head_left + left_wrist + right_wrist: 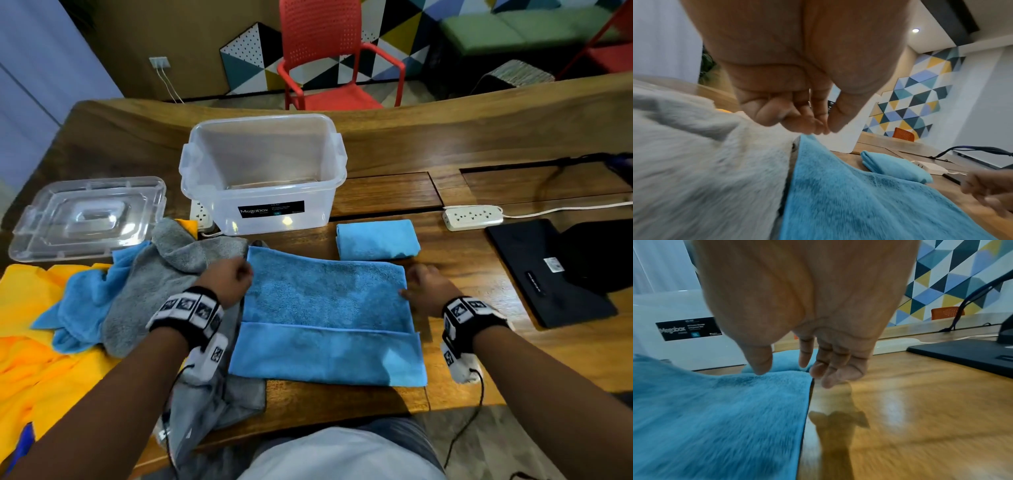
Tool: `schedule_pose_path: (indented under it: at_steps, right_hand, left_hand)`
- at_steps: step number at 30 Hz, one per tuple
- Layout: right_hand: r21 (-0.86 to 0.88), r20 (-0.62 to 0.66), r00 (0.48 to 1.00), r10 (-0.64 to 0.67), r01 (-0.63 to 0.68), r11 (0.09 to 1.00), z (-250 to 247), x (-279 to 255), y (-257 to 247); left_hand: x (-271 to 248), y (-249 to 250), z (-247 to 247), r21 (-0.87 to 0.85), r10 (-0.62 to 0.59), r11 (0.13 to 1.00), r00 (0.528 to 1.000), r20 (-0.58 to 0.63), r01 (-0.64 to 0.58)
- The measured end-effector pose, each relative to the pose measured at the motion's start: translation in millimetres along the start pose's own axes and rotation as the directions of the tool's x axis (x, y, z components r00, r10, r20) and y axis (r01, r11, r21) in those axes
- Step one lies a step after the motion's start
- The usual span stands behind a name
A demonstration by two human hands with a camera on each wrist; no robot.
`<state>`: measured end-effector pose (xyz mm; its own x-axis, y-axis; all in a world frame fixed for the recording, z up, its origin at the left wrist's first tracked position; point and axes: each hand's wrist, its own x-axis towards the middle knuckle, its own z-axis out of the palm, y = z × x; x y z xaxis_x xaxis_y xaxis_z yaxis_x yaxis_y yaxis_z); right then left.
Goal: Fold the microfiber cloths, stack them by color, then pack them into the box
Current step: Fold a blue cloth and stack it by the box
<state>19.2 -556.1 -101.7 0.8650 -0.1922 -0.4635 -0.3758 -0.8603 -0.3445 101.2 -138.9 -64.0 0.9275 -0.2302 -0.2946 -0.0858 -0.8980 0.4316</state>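
- We see a wooden table [479, 164] carrying everything – largest item in view.
- Yellow cloths [37, 359] spread over its left side, unfolded.
- Clear Megabox storage box [263, 178] sits open at the table's middle rear; nothing inside it that we can see.
- Its clear lid [89, 216] lies flat to the left of the box.
- Blue cloth being folded [325, 318] lies flat in front of us, near edge already turned up into a band.
- Grey cloth [164, 274] is bunched left of it, overlapping a crumpled blue cloth [82, 308].
- Black laptop [548, 270] is at far right, with a white power strip [472, 216] behind it.
- Folded blue cloth [376, 240] sits just right of the box, behind the flat one.
- Left hand [229, 281] – fingers curled at the flat cloth's far left corner; the left wrist view shows fingertips [818, 128] meeting the thumb right at the corner.
- Right hand [424, 291] hangs at the cloth's right edge, fingers loosely spread, holding nothing.
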Motion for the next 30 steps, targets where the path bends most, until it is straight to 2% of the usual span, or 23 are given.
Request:
schedule_pose_path:
  at_steps: [4, 8, 12, 16, 21, 24, 30]
  right_hand:
    - [-0.008, -0.059, 0.998, 0.022, -0.022, 1.0, -1.1, 27.1, -14.6]
    - [0.015, -0.036, 0.998, 0.053, -0.053, 0.998, 10.8, 36.6, -15.8]
    - [0.047, -0.063, 0.997, 0.044, -0.041, 0.998, 15.1, 39.3, -16.1]
    - [0.023, -0.055, 0.998, -0.009, 0.01, 1.0, 11.7, 41.0, -16.6]
    - [0.056, -0.113, 0.991, -0.069, 0.076, 0.996, 3.0, 27.2, -3.3]
    - [0.032, -0.083, 0.994, -0.074, 0.077, 0.997, 3.7, 12.8, 8.2]
    - [-0.048, -0.002, 0.998, -0.064, 0.064, 0.997, 22.4, -21.0, 23.3]
  left_hand:
    - [44.1, 6.4, 5.8, 0.187, 0.047, 0.982, 0.996, -0.069, -0.033]
    - [60.8, 1.2, 11.4, 0.276, -0.022, 0.961, 0.999, -0.023, 0.027]
    - [65.2, 0.9, 16.5, 0.224, -0.005, 0.975, 1.0, 0.025, -0.001]
    - [62.6, 2.5, 13.2, 0.125, 0.045, 0.991, 0.998, -0.043, -0.039]
    - [39.0, -16.0, 10.8, -0.022, 0.135, 0.99, 0.984, -0.117, -0.139]
    - [19.6, -22.2, 15.3, -0.101, 0.105, 0.988, 0.983, -0.154, -0.121]
    - [-11.4, -42.4, 32.0, -0.137, 0.042, 0.989, 0.997, -0.063, -0.05]
